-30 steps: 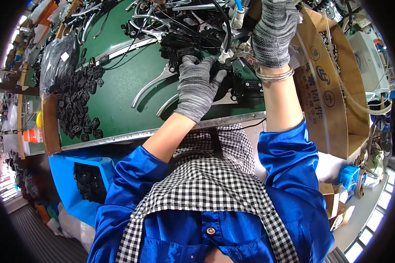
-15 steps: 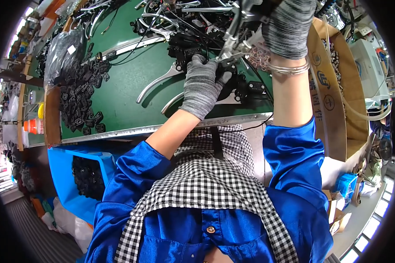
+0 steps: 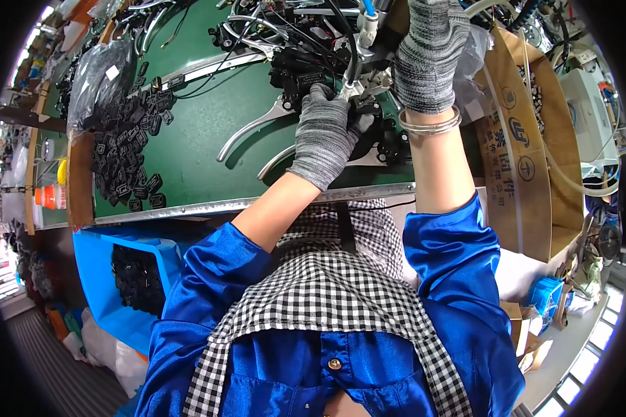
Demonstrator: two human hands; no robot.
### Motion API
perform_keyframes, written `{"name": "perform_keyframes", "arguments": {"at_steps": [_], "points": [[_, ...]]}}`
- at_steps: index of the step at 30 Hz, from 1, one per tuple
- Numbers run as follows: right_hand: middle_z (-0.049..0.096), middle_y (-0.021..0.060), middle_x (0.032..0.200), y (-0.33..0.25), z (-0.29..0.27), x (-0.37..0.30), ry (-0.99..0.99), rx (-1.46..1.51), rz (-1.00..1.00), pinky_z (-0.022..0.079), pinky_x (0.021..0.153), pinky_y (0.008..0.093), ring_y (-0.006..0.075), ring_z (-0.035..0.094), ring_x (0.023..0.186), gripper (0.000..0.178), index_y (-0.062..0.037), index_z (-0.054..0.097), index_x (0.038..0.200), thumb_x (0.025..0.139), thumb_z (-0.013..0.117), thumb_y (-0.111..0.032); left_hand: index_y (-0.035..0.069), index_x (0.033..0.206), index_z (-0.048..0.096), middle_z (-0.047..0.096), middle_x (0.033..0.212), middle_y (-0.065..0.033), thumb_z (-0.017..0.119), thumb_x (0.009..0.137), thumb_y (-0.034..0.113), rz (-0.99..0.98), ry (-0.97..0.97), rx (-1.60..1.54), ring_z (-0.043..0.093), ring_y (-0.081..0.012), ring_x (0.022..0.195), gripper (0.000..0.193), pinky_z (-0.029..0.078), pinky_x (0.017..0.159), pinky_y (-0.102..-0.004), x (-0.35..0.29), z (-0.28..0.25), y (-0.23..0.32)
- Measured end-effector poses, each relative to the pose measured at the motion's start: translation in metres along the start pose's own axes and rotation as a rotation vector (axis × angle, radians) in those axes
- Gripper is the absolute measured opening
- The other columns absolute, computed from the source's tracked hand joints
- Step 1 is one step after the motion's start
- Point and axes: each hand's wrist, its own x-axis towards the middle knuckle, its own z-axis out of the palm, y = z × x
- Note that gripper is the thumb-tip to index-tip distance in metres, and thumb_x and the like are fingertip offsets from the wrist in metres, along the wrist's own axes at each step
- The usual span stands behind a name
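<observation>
My left hand (image 3: 321, 139), in a grey knit glove, is closed on a brake lever (image 3: 277, 162) with a black body; its silver blade sticks out below the hand. Another silver brake lever (image 3: 247, 137) lies just left of it on the green bench. Metal fixture parts (image 3: 355, 89) stand right above my left fingers. My right hand (image 3: 430, 59), gloved alike, reaches to the top edge, beside a silver tool end (image 3: 368, 29) with a blue hose. The right fingers are mostly hidden, so any grip there is unclear. Black switch-like parts (image 3: 389, 147) lie right of my left hand.
Loose small black parts (image 3: 122, 153) are heaped at the bench's left, beside a clear plastic bag (image 3: 104, 80). More levers and cables (image 3: 257, 31) crowd the back. A tall cardboard box (image 3: 515, 201) stands at right. Below the bench's left end is a blue bin (image 3: 104, 292).
My right hand has shifted left, over where the small brown rings showed. The blue-hosed tool end now shows beside it. My left hand has barely moved and keeps the brake lever.
</observation>
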Motion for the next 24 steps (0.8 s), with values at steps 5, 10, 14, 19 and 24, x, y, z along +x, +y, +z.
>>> {"name": "perform_keyframes", "arguments": {"at_steps": [5,10,14,19,24], "points": [[0.063,0.0019,0.091,0.004,-0.001,-0.004,-0.012,0.041,0.054,0.048,0.067,0.0244,0.0136,0.061,0.081,0.022,-0.0033,0.059,0.108,0.098,0.055,-0.022,0.008,0.119,0.061,0.051,0.109,-0.0218,0.074,0.077,0.035,-0.018,0.0,-0.023,0.054,-0.036,0.096,0.052,0.049,0.086,-0.0433,-0.001,-0.002,0.004],[0.063,0.0012,0.09,0.006,0.003,0.0,-0.024,0.095,0.088,0.048,0.066,0.0237,0.0127,0.061,0.08,0.022,-0.0035,0.06,0.108,0.098,0.056,-0.023,0.008,0.117,0.062,0.051,0.107,-0.0217,0.075,0.076,0.034,-0.012,0.043,-0.048,0.054,-0.0368,0.097,0.051,0.048,0.086,-0.0439,-0.002,-0.003,0.005],[0.063,0.0006,0.089,-0.002,-0.004,-0.001,-0.025,0.132,0.113,0.047,0.066,0.0231,0.0121,0.061,0.079,0.022,-0.0037,0.06,0.107,0.098,0.056,-0.023,0.009,0.117,0.062,0.052,0.11,-0.0214,0.075,0.076,0.032,-0.032,0.002,-0.02,0.054,-0.0373,0.097,0.049,0.048,0.087,-0.0437,-0.001,-0.003,0.006],[0.057,-0.0037,0.079,-0.099,0.007,0.037,-0.159,0.506,0.35,0.041,0.054,0.0214,0.0079,0.054,0.067,0.028,-0.0068,0.06,0.101,0.098,0.055,-0.034,0.009,0.116,0.062,0.053,0.115,-0.0215,0.075,0.076,0.031,-0.107,-0.069,-0.104,0.054,-0.0382,0.099,0.047,0.047,0.089,-0.0437,-0.008,-0.017,0.006],[0.058,-0.0033,0.08,-0.087,0.005,0.06,-0.121,0.492,0.355,0.041,0.056,0.0215,0.0081,0.055,0.068,0.027,-0.0066,0.059,0.102,0.098,0.055,-0.034,0.01,0.113,0.064,0.053,0.119,-0.0218,0.075,0.077,0.033,-0.051,0.017,-0.151,0.054,-0.0382,0.102,0.044,0.047,0.09,-0.0441,-0.01,-0.037,-0.008]]}}
